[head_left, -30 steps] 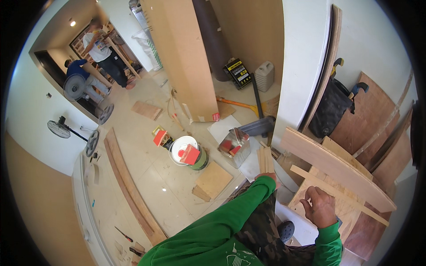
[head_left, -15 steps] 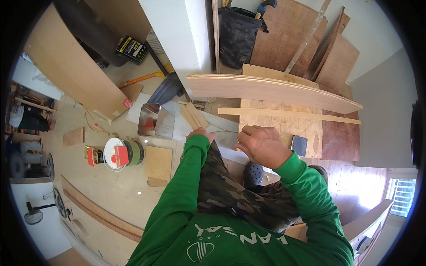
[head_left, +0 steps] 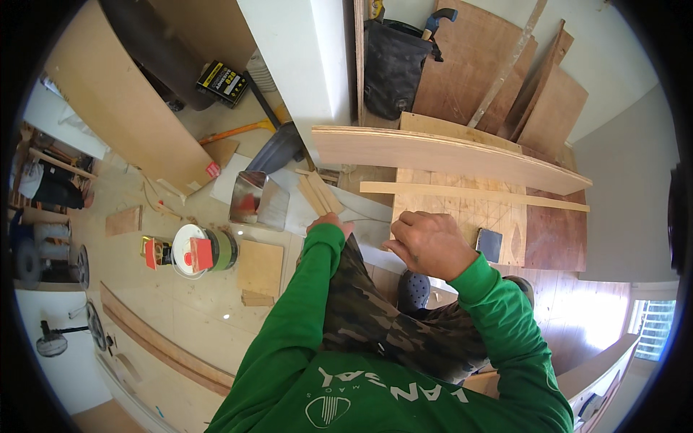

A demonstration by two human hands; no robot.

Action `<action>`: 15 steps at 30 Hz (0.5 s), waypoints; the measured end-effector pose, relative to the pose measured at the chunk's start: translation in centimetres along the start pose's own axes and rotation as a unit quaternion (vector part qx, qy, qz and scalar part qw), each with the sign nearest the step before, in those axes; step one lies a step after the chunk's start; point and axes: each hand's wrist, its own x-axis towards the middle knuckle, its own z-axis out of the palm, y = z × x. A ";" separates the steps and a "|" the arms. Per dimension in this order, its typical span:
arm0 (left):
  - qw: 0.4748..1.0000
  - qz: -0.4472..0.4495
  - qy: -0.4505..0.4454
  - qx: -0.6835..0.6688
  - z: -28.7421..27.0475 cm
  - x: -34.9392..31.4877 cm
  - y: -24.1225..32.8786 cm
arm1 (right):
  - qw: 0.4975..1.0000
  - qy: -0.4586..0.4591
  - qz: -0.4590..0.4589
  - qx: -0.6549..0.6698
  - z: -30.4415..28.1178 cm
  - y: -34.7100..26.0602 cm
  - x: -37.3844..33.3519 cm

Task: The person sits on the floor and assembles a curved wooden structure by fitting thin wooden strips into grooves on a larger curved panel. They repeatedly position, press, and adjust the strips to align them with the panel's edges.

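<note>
My right hand [head_left: 429, 243] rests with curled fingers on the near edge of a pale plywood panel [head_left: 462, 211] marked with pencilled grid lines. Nothing shows in its grip. A small dark rectangular block [head_left: 489, 244] lies on the panel just right of that hand. My left hand [head_left: 330, 222] is mostly hidden by its green sleeve; only the fingertips show, next to a bundle of thin wooden strips [head_left: 317, 193]. A narrow batten [head_left: 473, 195] lies across the panel, and a long curved plywood board [head_left: 447, 154] stands on edge behind it.
On the floor at left are a white bucket [head_left: 190, 251] with a red item on its lid, a shiny metal tin [head_left: 255, 199], a square plywood offcut [head_left: 260, 268] and a long curved trim strip [head_left: 159, 340]. A black bag [head_left: 393, 68] and plywood sheets [head_left: 469, 72] lean against the far wall.
The view has swung from the floor toward the marked panel. My left hand reached in beside the strips, and my right hand has stayed curled on the panel's edge.
</note>
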 end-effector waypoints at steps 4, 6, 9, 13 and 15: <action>1.000 0.009 0.009 0.004 0.2 0.0 -0.2 | 1.000 0.005 -0.004 0.006 -0.1 -0.1 0.0; 1.000 0.008 0.010 0.006 0.2 0.0 -0.2 | 1.000 0.006 -0.005 0.013 -0.2 -0.1 0.1; 1.000 0.006 0.005 0.005 -0.1 0.0 0.0 | 1.000 0.001 -0.005 0.022 -0.3 0.0 0.2; 1.000 0.007 -0.010 0.004 -0.3 -0.1 0.0 | 1.000 0.006 -0.007 0.013 -0.3 -0.1 0.2; 1.000 0.011 -0.006 0.007 -0.2 -0.1 0.1 | 1.000 0.010 -0.007 0.009 -0.2 -0.2 0.2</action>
